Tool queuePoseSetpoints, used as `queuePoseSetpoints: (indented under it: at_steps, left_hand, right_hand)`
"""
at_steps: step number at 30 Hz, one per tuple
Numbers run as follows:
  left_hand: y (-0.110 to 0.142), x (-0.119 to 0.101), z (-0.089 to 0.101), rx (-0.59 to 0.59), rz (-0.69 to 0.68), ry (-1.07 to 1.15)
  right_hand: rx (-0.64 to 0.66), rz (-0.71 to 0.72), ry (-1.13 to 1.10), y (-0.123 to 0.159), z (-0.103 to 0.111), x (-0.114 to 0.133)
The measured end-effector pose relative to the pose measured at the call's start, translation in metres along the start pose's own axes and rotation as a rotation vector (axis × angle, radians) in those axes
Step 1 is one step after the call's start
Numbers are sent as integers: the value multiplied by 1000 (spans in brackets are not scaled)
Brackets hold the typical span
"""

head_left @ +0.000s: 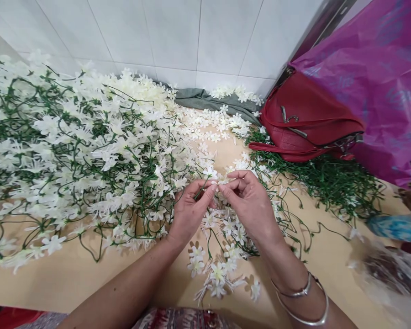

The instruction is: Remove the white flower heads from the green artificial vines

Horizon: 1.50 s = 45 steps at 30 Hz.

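Between the pressed thumb and forefinger of the left hand (192,208) is a small white artificial flower with a thin green stem (215,183), held just above the tan tabletop (99,283). The right hand's (255,205) fingertips are drawn in narrowly at the same blossom; whether they grip it, I cannot tell. It should be almost weightless, with soft petals that crease easily and a stem that is bendy but springy; the firm base beneath the petals looks the best place to hold. Counting outward: one flower at the fingertips; a large heap of white flowers on green stems (89,141) at left, too tangled to number; loose white blossoms (222,121) beyond, also uncountable; one bunch of bare green stems (335,183) to the right, its strands overlapping; one red leather handbag (315,119); one purple plastic bag (366,87); one grey-green cloth (203,99); two silver bangles (306,289) on the right wrist.
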State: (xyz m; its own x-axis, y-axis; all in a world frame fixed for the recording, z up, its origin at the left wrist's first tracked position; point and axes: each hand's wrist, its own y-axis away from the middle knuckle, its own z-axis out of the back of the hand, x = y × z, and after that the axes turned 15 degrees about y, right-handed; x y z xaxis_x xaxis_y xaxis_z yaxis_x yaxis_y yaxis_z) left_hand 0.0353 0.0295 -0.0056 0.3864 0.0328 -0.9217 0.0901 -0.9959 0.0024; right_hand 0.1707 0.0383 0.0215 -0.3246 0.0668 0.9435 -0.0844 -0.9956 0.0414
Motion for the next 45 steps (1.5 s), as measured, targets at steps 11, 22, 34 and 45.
queuePoseSetpoints:
  at_steps: [11, 22, 34, 45]
  left_hand:
    - [1, -5, -2, -20, 17, 5]
    - [0, -5, -3, 26, -11, 45]
    - [-2, -4, 3, 116, 19, 32]
    - [-6, -21, -1, 179, -27, 414]
  right_hand:
    - [-160, 105, 75, 3, -2, -8]
    - [-262, 287, 374, 12, -7, -1]
    - [-180, 257, 228, 4, -2, -9]
    - [-167, 277, -41, -2, 9, -11]
